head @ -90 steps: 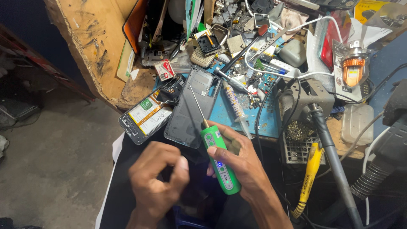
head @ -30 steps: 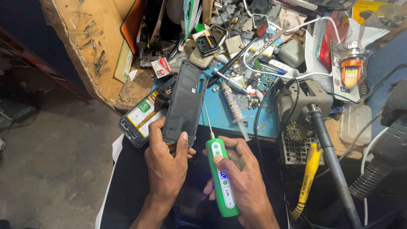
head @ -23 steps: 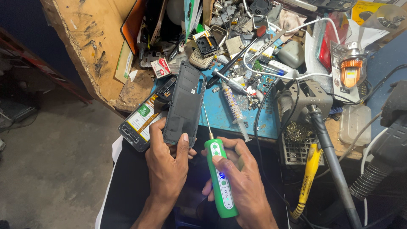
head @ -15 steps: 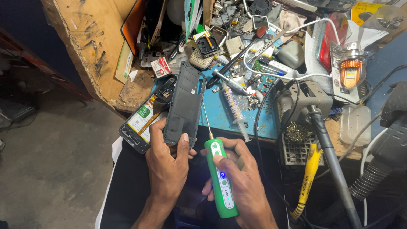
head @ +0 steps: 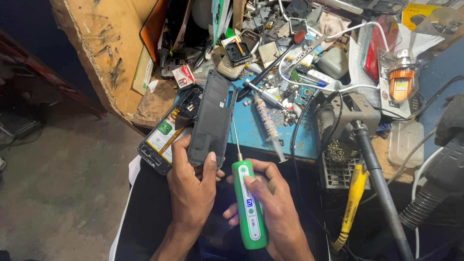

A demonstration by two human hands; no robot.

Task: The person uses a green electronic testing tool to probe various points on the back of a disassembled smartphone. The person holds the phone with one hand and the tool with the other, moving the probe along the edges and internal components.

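My left hand (head: 192,186) grips the lower end of a dark phone back cover (head: 211,123) and holds it tilted up off an opened phone (head: 166,135), whose battery and inner parts show beneath. My right hand (head: 273,203) is wrapped around a green electric screwdriver (head: 248,208). Its thin bit (head: 235,137) points up along the cover's right edge. Both hands sit over my lap at the front edge of a cluttered workbench.
A blue work mat (head: 270,130) carries a syringe (head: 268,126), screws and small parts. Behind it lie phone pieces, cables and tools. A soldering iron stand (head: 348,125), a yellow-handled tool (head: 352,203) and a grey hose (head: 425,203) are at right. A wooden bench edge (head: 111,53) lies at left.
My left hand has taken hold of the back cover and lifted it off the opened phone. The screwdriver has drawn back from the phone toward me and stays upright in my right hand.
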